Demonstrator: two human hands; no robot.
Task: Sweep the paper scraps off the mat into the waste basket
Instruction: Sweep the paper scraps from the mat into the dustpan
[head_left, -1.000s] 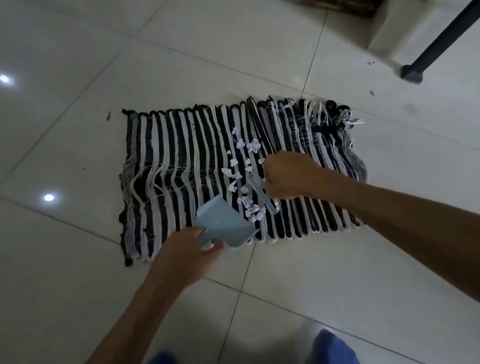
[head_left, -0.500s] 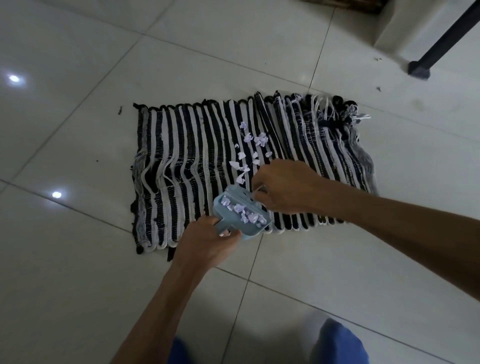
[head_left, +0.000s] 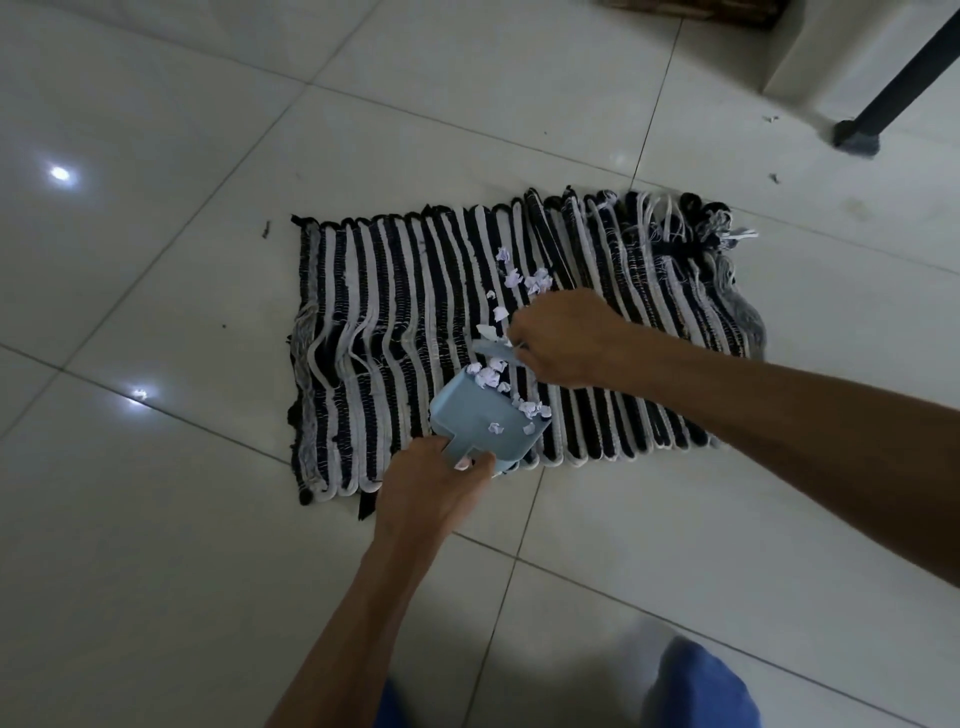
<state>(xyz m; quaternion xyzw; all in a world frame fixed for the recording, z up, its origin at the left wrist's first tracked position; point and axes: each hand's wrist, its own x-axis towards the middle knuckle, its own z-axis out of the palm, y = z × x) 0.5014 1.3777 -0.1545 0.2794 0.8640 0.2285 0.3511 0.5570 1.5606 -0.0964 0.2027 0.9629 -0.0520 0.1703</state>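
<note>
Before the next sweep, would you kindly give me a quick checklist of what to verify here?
1. Left hand grips dustpan handle: ok.
2. Right hand holds brush: ok.
3. Dustpan lip flat on mat: cannot tell.
4. Collected scraps sit inside the pan: ok.
5. Mat free of scraps: not ok, loose scraps remain beyond the brush.
6. Waste basket within reach: cannot tell, none in view.

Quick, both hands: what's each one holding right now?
Left hand: closed on the handle of the blue dustpan.
Right hand: closed on a small blue brush, above the dustpan's mouth.
</note>
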